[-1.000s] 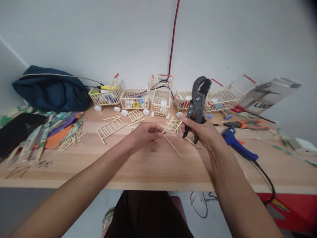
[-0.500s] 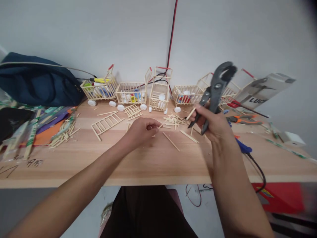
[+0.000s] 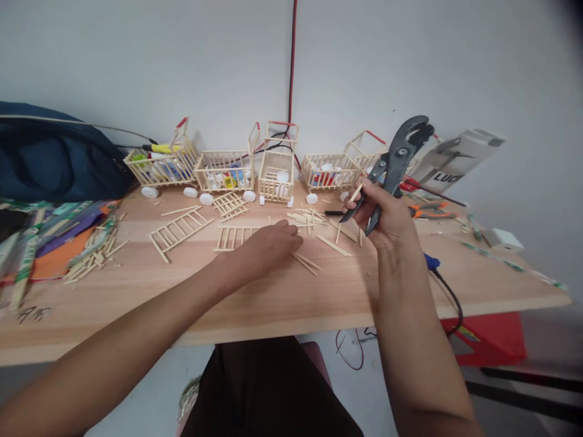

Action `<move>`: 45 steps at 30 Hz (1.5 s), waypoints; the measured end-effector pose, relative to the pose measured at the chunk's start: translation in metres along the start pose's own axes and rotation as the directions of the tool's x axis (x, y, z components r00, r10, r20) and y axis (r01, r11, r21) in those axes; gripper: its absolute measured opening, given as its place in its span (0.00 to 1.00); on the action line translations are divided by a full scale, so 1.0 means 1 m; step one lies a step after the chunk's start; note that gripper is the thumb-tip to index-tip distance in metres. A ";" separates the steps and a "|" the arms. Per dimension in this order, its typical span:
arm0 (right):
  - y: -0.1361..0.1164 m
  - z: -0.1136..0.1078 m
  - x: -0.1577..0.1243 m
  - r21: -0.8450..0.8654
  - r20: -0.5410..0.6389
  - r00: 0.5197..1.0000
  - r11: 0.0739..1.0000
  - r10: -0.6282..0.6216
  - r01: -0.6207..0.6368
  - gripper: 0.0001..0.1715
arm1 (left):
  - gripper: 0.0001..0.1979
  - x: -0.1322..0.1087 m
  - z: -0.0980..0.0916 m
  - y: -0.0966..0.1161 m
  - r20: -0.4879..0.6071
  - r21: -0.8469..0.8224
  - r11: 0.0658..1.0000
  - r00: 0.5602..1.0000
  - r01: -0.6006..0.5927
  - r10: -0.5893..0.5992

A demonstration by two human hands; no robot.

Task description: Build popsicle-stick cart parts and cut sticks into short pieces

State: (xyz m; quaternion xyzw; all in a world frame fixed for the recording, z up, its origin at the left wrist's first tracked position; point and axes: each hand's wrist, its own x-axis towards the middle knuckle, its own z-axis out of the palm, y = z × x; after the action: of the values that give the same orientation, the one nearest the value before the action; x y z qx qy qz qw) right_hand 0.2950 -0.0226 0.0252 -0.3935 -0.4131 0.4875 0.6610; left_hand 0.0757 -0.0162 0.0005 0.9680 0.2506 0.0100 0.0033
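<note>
My right hand (image 3: 387, 218) grips the handles of black pliers (image 3: 401, 152), jaws pointing up and to the right, above the wooden table (image 3: 273, 291). A short wooden stick is pinched in the same hand beside the handles. My left hand (image 3: 268, 243) lies palm down on the table with fingers stretched, its tips on loose wooden sticks (image 3: 305, 261). A small stick ladder (image 3: 232, 237) lies just left of that hand.
Several stick-built carts (image 3: 228, 173) with white wheels line the wall. More ladder pieces (image 3: 177, 230) lie at the left, with stick piles and packets (image 3: 68, 243). A dark blue bag (image 3: 54, 158) sits far left; a blue glue gun (image 3: 430, 262), orange pliers (image 3: 428, 210) and a white box (image 3: 455, 161) at right.
My left hand has gone from a pinch to lying flat on the sticks. The right hand with the pliers swung from centre to the right and tilted. The view turned rightward.
</note>
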 end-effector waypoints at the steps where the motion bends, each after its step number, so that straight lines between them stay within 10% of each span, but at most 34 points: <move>1: -0.001 0.000 0.000 -0.016 -0.007 1.000 1.000 -0.009 0.009 0.20 | 0.07 -0.001 0.002 0.000 -0.017 0.013 1.000 0.999 -0.027 0.027; 4: -0.002 0.001 -0.001 -0.090 -0.027 0.999 0.996 -0.031 0.029 0.20 | 0.08 -0.007 0.004 0.002 -0.083 -0.032 0.998 0.995 -0.051 0.048; 8: -0.001 0.003 -0.003 -0.168 -0.015 0.999 0.986 -0.028 0.025 0.19 | 0.07 -0.023 -0.003 0.005 -0.098 -0.428 0.882 0.960 0.198 -0.263; 15: 0.020 0.026 -0.017 -0.285 0.112 0.981 0.951 0.156 -0.118 0.21 | 0.12 -0.046 0.005 0.000 0.221 -0.975 -0.117 0.823 0.188 -0.524; 19: 0.033 0.041 -0.026 -0.455 0.219 0.944 0.882 0.245 -0.124 0.21 | 0.18 -0.049 0.007 0.006 0.241 -0.953 -0.291 0.793 0.084 -0.560; 38: 0.039 0.046 -0.028 -0.489 0.182 0.959 0.866 0.219 -0.105 0.21 | 0.11 -0.045 0.011 0.007 0.183 -0.982 -0.149 0.782 0.116 -0.596; 41: 0.040 0.042 -0.026 -0.473 0.162 0.962 0.873 0.221 -0.121 0.21 | 0.09 -0.058 0.012 0.004 0.125 -0.985 0.015 0.763 0.174 -0.634; 45: 0.038 0.040 -0.023 -0.417 0.142 0.965 0.897 0.222 -0.145 0.20 | 0.06 -0.090 0.008 0.005 0.014 -0.786 0.498 0.817 0.365 -0.576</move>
State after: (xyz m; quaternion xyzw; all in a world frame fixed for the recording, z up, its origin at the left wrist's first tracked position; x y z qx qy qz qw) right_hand 0.2410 -0.0324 0.0004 -0.5113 -0.5254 0.4869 0.4749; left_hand -0.0004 -0.0638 -0.0089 0.7575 0.4767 0.2345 0.3795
